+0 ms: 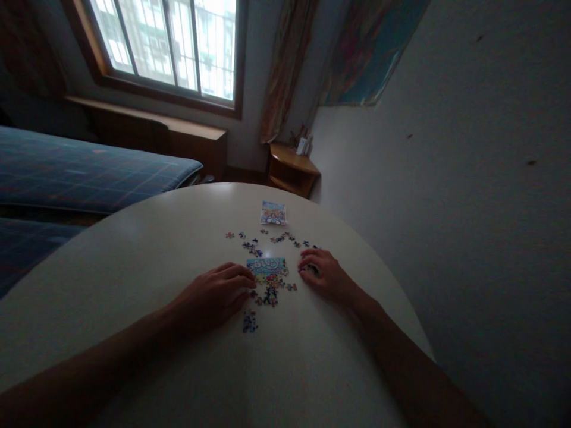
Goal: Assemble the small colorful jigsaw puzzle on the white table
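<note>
On the white table lies a partly joined jigsaw puzzle (267, 266), its upper part a straight-edged block with pale lettering on blue and its lower edge ragged. My left hand (225, 288) rests open at its left side, fingertips touching the edge. A small joined cluster of puzzle pieces (250, 321) lies below that hand. My right hand (325, 273) is arched over the table to the right, fingers bent and apart. Some pieces (311, 269) show in the gap beneath its fingers; whether any is gripped is hidden. Loose puzzle pieces (283, 237) are scattered beyond the puzzle.
A small picture packet (273, 213) lies toward the far side of the round table (178, 238). A wall (446, 196) runs close along the right. A plaid mattress (89, 169) is at the left, and a wooden corner shelf (292, 159) stands behind.
</note>
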`<action>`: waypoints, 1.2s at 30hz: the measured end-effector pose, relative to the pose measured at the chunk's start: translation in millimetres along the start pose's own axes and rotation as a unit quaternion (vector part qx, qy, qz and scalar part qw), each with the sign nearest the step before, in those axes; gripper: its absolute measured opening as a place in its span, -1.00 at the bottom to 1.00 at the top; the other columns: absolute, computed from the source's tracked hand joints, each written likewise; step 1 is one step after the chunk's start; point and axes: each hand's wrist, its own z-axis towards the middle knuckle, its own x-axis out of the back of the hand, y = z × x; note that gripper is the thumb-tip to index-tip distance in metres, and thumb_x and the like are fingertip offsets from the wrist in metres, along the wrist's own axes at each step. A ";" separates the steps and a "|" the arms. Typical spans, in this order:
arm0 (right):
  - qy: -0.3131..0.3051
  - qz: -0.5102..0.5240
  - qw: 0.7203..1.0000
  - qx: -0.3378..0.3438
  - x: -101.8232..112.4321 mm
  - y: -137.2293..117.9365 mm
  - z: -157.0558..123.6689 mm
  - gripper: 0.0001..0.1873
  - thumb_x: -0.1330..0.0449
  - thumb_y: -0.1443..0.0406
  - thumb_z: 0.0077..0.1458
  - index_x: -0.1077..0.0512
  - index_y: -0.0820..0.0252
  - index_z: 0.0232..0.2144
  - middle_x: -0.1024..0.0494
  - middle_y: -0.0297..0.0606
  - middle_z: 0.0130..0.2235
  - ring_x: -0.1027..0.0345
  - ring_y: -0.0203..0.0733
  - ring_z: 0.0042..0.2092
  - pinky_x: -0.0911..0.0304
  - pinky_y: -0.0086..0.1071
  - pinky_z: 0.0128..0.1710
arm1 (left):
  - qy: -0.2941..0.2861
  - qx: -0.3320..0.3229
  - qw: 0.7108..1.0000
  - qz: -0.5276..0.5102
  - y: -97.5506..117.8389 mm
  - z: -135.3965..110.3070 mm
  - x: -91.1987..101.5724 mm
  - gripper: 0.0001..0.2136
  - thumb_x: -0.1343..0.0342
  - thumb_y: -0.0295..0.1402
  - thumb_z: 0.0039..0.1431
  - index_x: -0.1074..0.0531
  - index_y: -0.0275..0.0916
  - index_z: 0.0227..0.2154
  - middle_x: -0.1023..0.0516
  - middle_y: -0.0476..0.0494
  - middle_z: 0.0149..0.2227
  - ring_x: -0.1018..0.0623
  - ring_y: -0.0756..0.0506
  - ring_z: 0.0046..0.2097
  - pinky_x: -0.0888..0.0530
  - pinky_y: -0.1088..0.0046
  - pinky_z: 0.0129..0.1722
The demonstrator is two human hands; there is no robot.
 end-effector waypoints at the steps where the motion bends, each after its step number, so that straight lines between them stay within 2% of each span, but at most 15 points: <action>1: -0.002 -0.001 1.000 -0.001 1.5 0.1 -0.5 -0.87 -0.23 0.28 0.07 -0.54 0.09 -0.28 -0.49 -0.15 0.05 -0.30 0.01 0.12 -0.15 -0.02 0.15 | -0.001 -0.003 1.000 -0.001 0.2 0.1 0.0 -0.81 -0.02 -0.45 0.29 -0.46 -0.16 -0.11 -0.54 -0.13 -0.03 -0.52 -0.10 -0.01 -0.52 0.28 0.00; 6: 0.012 0.000 1.000 -0.029 5.2 3.0 -0.8 -0.68 -0.26 0.19 0.07 -0.50 0.13 -0.11 -0.50 -0.12 0.05 -0.29 0.03 0.13 -0.16 -0.02 0.14 | -0.003 -0.009 1.000 -0.007 1.8 -0.1 0.6 -0.80 -0.03 -0.43 0.29 -0.45 -0.15 -0.07 -0.53 -0.13 0.00 -0.51 -0.11 0.01 -0.51 0.24 0.03; 11: 0.048 -0.035 0.996 -0.060 -6.5 1.3 1.2 -0.56 -0.21 0.07 0.14 -0.48 0.13 0.01 -0.47 -0.08 0.09 -0.25 0.07 0.16 -0.14 0.00 0.16 | -0.003 -0.007 1.000 -0.003 1.9 -0.3 0.2 -0.81 -0.02 -0.43 0.29 -0.44 -0.16 -0.08 -0.53 -0.16 0.00 -0.51 -0.12 0.02 -0.52 0.25 0.02; 17: 0.041 -0.016 0.998 -0.037 -8.6 -1.3 1.5 -0.71 -0.21 0.17 0.14 -0.55 0.02 -0.09 -0.47 -0.15 0.08 -0.24 0.03 0.16 -0.13 0.01 0.16 | 0.002 -0.010 1.000 -0.005 -0.4 -1.8 -2.6 -0.79 -0.05 -0.43 0.28 -0.43 -0.14 -0.06 -0.52 -0.14 0.01 -0.50 -0.13 0.03 -0.50 0.23 0.04; 24: 0.048 0.002 0.998 -0.040 -7.7 -0.7 2.5 -0.78 -0.25 0.21 0.09 -0.58 0.06 -0.19 -0.52 -0.16 0.01 -0.31 0.01 0.09 -0.16 -0.04 0.14 | 0.001 -0.002 1.000 0.008 -3.6 -2.1 -3.6 -0.78 -0.06 -0.44 0.27 -0.44 -0.12 -0.06 -0.52 -0.13 0.01 -0.51 -0.13 0.02 -0.51 0.22 0.03; 30: 0.008 0.010 1.000 -0.028 -3.9 1.3 2.8 -0.80 -0.26 0.22 0.07 -0.58 0.07 -0.22 -0.50 -0.13 0.02 -0.31 0.01 0.09 -0.17 -0.03 0.13 | -0.008 0.008 1.000 0.011 -3.0 -2.0 -0.1 -0.77 -0.08 -0.41 0.25 -0.45 -0.12 -0.05 -0.52 -0.12 0.01 -0.50 -0.15 0.03 -0.49 0.17 0.05; 36: 0.008 0.014 0.999 -0.030 -5.7 4.2 3.0 -0.82 -0.27 0.24 0.04 -0.57 0.09 -0.25 -0.51 -0.14 0.01 -0.32 0.02 0.08 -0.17 -0.02 0.13 | -0.046 0.009 0.999 0.005 3.9 -1.8 2.8 -0.67 -0.19 -0.35 0.16 -0.41 -0.11 0.01 -0.48 -0.15 0.08 -0.46 -0.20 0.09 -0.42 0.13 0.12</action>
